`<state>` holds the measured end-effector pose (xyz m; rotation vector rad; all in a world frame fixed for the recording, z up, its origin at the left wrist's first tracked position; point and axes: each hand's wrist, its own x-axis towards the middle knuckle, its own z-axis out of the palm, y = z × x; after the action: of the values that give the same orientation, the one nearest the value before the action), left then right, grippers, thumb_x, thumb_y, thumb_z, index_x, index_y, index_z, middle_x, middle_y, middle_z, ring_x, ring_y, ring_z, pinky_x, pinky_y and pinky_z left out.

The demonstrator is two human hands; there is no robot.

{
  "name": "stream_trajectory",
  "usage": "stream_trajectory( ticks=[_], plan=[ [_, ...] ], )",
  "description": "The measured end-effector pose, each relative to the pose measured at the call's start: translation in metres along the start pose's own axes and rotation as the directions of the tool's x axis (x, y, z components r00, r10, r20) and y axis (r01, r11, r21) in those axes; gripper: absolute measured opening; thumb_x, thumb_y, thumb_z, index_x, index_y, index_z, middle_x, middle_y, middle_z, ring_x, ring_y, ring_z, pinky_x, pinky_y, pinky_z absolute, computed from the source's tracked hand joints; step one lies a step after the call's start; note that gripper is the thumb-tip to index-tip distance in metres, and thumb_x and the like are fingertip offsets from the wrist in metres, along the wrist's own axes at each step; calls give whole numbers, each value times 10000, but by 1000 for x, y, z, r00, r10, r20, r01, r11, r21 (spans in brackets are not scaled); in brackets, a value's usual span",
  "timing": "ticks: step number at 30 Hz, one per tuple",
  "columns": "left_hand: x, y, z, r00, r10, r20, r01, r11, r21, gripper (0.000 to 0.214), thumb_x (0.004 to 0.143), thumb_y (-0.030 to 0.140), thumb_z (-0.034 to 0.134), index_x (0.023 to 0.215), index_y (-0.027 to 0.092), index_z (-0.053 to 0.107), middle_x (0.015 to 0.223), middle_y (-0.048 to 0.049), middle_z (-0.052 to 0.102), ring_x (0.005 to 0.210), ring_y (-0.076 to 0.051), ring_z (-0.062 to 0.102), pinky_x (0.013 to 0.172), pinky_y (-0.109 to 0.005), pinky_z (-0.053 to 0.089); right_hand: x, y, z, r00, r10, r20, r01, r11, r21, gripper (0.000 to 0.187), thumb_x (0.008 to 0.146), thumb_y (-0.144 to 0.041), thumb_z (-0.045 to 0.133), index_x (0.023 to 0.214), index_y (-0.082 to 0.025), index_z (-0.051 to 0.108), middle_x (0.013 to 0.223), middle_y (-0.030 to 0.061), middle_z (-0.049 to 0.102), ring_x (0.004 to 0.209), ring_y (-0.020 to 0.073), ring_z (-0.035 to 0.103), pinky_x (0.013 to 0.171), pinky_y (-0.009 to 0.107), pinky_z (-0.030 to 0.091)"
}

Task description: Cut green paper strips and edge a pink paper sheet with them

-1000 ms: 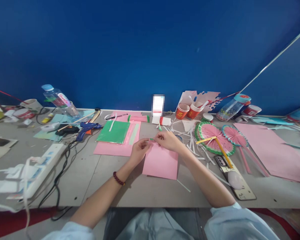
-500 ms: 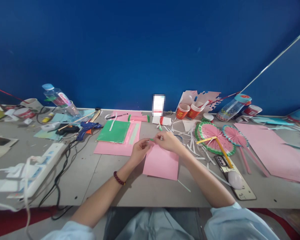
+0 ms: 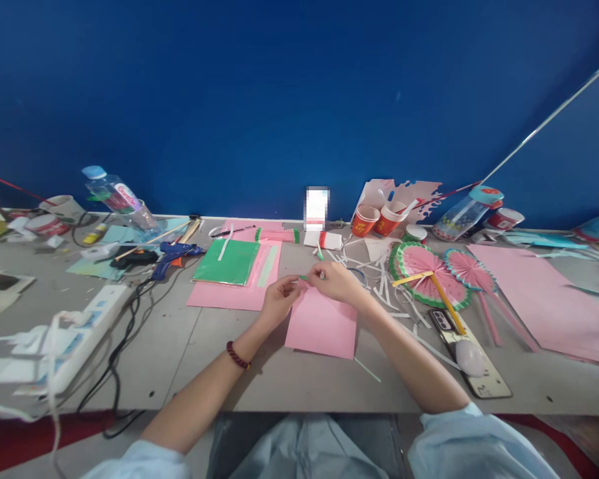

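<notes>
My left hand (image 3: 278, 301) and my right hand (image 3: 337, 282) meet at the far edge of a pink sheet of paper (image 3: 322, 326) that lies flat on the grey table (image 3: 219, 359). Both hands are closed in a pinch. Between their fingertips shows a thin green strip (image 3: 305, 277), which both seem to hold at the sheet's top edge. A dark red bead bracelet (image 3: 236, 356) is on my left wrist.
Green paper on a larger pink sheet (image 3: 228, 263) lies left of my hands, with a blue glue gun (image 3: 176, 256) and a power strip (image 3: 70, 336) with cables further left. Two watermelon paper fans (image 3: 429, 266), a phone (image 3: 466, 346), paper cups (image 3: 379, 221) and white paper scraps lie right.
</notes>
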<state>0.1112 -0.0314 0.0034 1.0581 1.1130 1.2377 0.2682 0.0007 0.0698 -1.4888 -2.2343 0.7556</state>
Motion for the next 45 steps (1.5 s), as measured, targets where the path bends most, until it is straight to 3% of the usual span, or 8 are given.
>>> stream_trajectory(
  ticks=[24,45],
  plan=[
    [0,-1,0,1000,-7,-1,7,999,-46,384,571,336,774,887,155,653,744,-26,678,664,-133,610,598,-242,464,-1,0,1,1000,3,-15,-3,1000,-9,212,822,-297,522,677,-208,650,748,11,681,671,136,580,598,239,355],
    [-2,5,2,1000,-8,26,9,998,-69,368,594,347,780,883,152,664,702,-30,689,614,-122,598,562,-232,446,-2,-4,-1,1000,7,-19,-8,999,-54,207,826,-268,509,696,-198,653,761,11,680,702,139,594,618,232,359]
  ],
)
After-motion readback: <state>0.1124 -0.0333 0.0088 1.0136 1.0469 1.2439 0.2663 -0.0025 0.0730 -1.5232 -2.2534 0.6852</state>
